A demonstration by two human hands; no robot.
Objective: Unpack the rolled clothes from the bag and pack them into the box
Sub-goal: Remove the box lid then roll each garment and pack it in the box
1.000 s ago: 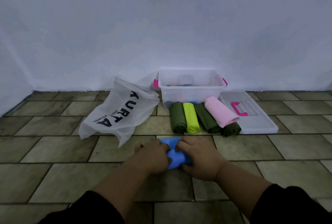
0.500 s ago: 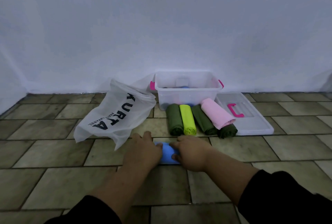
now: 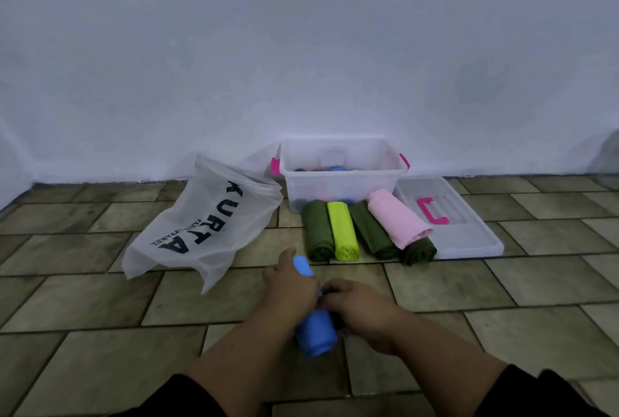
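Dim, even indoor light with a cool bluish cast; soft, slightly blurry picture, faint shadows, and wide-angle bending of floor tiles (image 3: 100,299) at the edges.

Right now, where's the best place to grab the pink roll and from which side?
Grip the pink roll around its middle, coming from above. It lies propped across the dark green rolls, so its top and sides are clear, and a mid-length grip should keep it from unrolling.

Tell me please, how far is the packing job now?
Partly done. A few rolls already lie inside the box. Both hands, left hand and right hand, hold the blue roll. Five rolls wait on the floor before the box. The bag lies collapsed, its contents hidden.
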